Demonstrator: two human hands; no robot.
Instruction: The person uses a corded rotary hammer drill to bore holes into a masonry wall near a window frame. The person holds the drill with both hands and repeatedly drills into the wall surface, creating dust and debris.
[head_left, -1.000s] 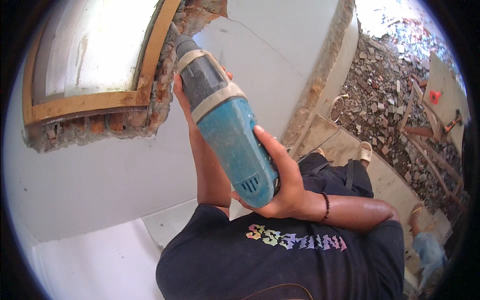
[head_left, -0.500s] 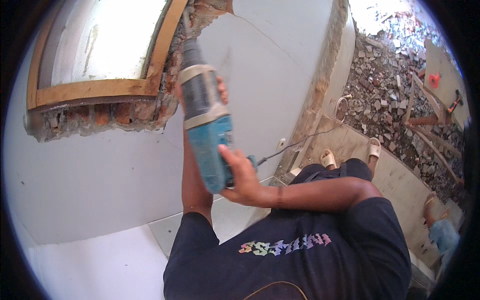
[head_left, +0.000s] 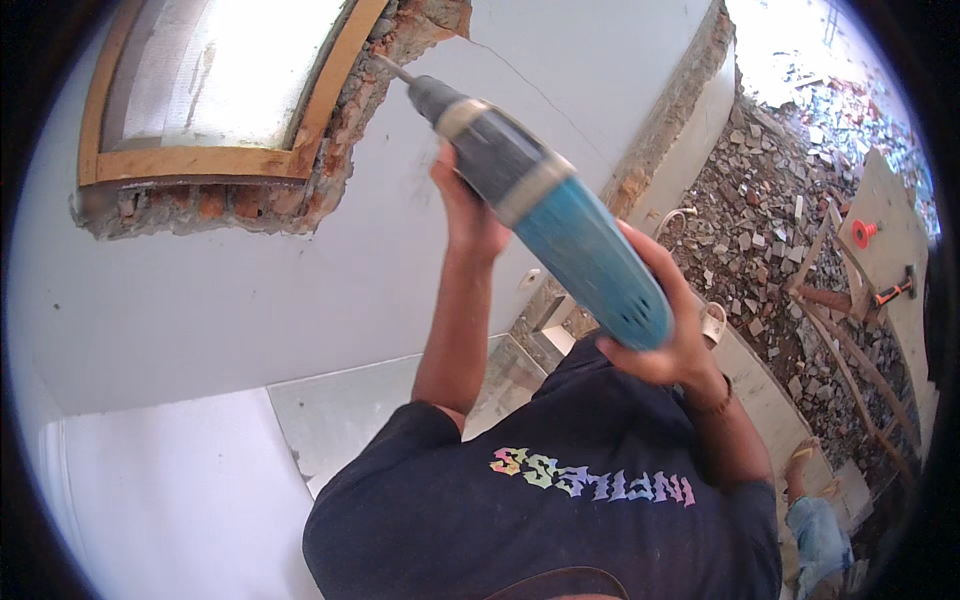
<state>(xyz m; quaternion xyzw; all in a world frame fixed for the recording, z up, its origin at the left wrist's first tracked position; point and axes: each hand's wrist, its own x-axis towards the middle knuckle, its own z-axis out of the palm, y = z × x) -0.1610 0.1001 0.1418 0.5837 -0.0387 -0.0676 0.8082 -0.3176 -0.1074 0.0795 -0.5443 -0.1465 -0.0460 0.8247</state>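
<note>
A teal and black rotary hammer (head_left: 560,220) slants across the middle, its rear end low on the right. Its narrow metal bit (head_left: 395,69) points up and left at the broken plaster edge (head_left: 345,150) beside the window; whether the tip touches I cannot tell. My left hand (head_left: 468,205) supports the front of the body from beneath, its fingers partly hidden behind the tool. Around the rear end my right hand (head_left: 668,310) is closed, thumb and fingers on opposite sides of the casing.
A wood-framed window (head_left: 195,163) sits at upper left, exposed brick around it. Rubble (head_left: 745,200) covers the ground at right, near wooden boards (head_left: 850,365), a hammer (head_left: 893,288) and a red round object (head_left: 864,233). Another person's leg (head_left: 818,530) shows at lower right.
The rotary hammer has swung from nearly upright to a slant, its rear end moving right with my right hand. My left hand has moved right too, and the view has shifted slightly.
</note>
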